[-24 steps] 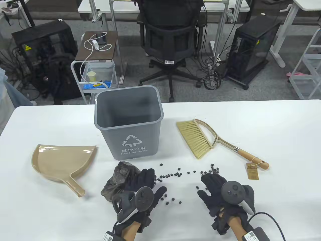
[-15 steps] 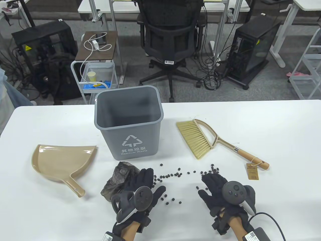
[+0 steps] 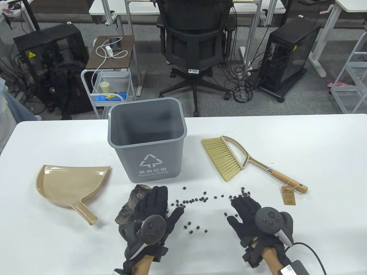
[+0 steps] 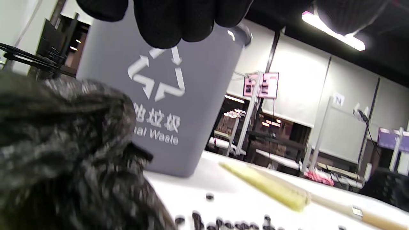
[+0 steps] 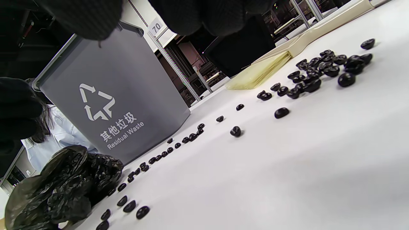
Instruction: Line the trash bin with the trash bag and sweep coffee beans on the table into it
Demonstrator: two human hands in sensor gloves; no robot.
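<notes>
An upright grey trash bin (image 3: 147, 143) stands at the table's middle, its inside bare grey; it fills the left wrist view (image 4: 166, 105). A crumpled black trash bag (image 3: 129, 206) lies just in front of it. My left hand (image 3: 162, 202) hovers with straight fingers over the bag's right side; the frames do not show contact. The bag (image 4: 64, 153) sits low under those fingers. Several coffee beans (image 3: 197, 199) lie scattered between my hands. My right hand (image 3: 238, 212) lies open on the table beside the right bean cluster (image 5: 319, 76).
A tan dustpan (image 3: 71, 183) lies at the left. A straw hand brush (image 3: 226, 157) with a wooden handle and tag lies right of the bin. Beyond the table's far edge stand an office chair (image 3: 195, 48), a small cart (image 3: 111, 83) and computer cases.
My left hand has shifted left and forward, from over the beans to over the trash bag. The right hand has barely moved.
</notes>
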